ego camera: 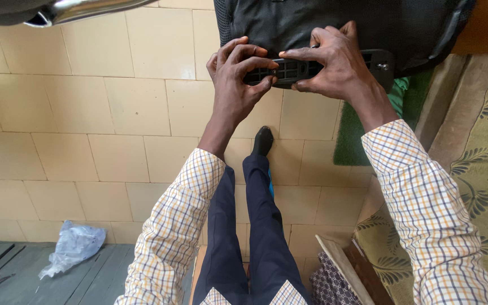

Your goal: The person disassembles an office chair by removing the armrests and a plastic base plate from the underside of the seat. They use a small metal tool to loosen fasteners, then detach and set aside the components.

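in the head view, the person looks down past their own checked sleeves at a black slatted plastic bar (312, 68) that runs along the lower edge of a black fabric bag (334, 22), held above a cream tiled floor (86, 113). the left hand (238, 79) is closed on the left end of the bar, fingers curled over the top and thumb pressed in from below. the right hand (334, 65) lies over the middle of the bar, index finger stretched along its top toward the left hand and thumb under it, so it grips the bar too. below the hands, a leg in dark blue trousers ends in a black shoe (262, 141) on the tiles. a crumpled plastic bag (74, 245) lies at lower left, a green mat (362, 135) and a patterned olive rug (481, 186) at right.
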